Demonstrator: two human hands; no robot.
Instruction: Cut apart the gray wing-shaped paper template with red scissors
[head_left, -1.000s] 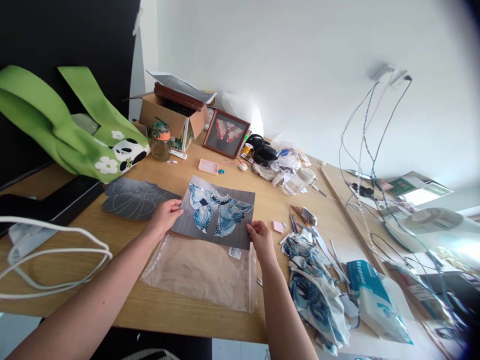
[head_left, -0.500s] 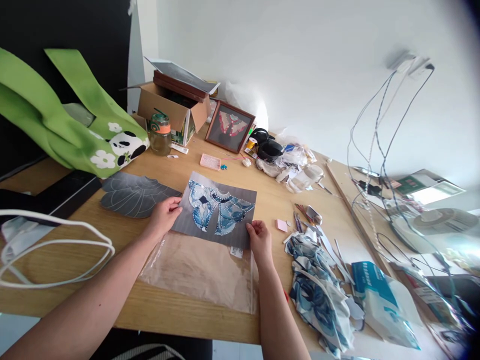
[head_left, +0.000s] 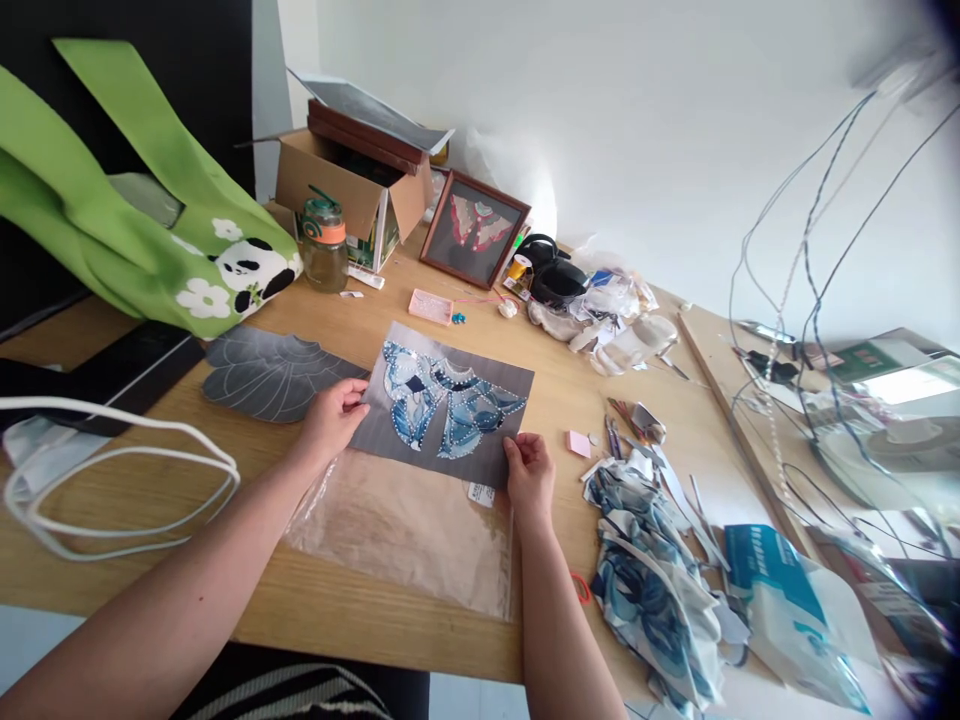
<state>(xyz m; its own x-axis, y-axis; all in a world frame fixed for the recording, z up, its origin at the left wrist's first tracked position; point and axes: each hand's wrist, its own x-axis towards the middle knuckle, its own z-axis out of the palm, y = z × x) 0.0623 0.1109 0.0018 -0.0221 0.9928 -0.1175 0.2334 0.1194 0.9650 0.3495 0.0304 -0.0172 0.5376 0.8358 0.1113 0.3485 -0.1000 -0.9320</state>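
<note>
A grey card (head_left: 379,425) bears a blue and white fabric collar piece (head_left: 420,392) edged with pale beads. My left hand (head_left: 335,415) pinches the card's left edge between thumb and fingers. At its lower right corner my right hand (head_left: 531,470) grips it the same way. The card is held tilted above a clear plastic bag (head_left: 405,535), which lies flat on the table and shows a small white label. Left of the card, a dark grey petal-shaped sheet (head_left: 270,375) with pale lines lies partly behind my left hand.
Crumpled blue-white fabric (head_left: 652,600) and a tissue pack (head_left: 787,600) lie at the right. Further back are a pink tray (head_left: 430,306), a framed butterfly-shaped piece (head_left: 475,230), a bottle (head_left: 325,245) and a cardboard box (head_left: 330,185). White cable loops (head_left: 120,420) lie at the left, below a green panda bag (head_left: 217,265).
The view has shifted slightly, so everything on the table sits a little further right. Both hands keep the same hold on the card.
</note>
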